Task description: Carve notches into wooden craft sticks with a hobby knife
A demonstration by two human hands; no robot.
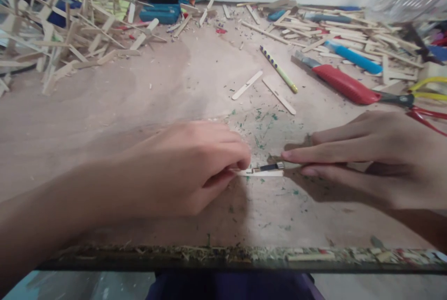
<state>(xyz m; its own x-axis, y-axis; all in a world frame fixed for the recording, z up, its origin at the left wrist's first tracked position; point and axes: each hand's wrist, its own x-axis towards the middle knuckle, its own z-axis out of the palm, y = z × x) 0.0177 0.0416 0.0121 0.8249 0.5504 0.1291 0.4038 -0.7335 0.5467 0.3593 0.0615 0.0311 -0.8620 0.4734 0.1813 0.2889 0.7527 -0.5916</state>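
Near the middle of the wooden table (139,99), my left hand (209,165) is closed on one end of a pale wooden stick (267,173), which lies flat. A small dark piece with a metallic end (270,167) rests along the stick's upper edge. To the right, my right hand (363,158) has its index finger and thumb close together on a thin tool, mostly hidden by the fingers, that reaches the metallic end. Beyond the hands lie two loose sticks (247,85) and a dotted yellow pencil (278,69). Green shavings are scattered around the stick.
Joined sticks pile up at the back left (77,34), beside a teal box (160,13). At the back right are loose sticks (370,39), a blue marker (354,57), a red-handled cutter (345,84) and scissors (429,112). Debris lines the front edge.
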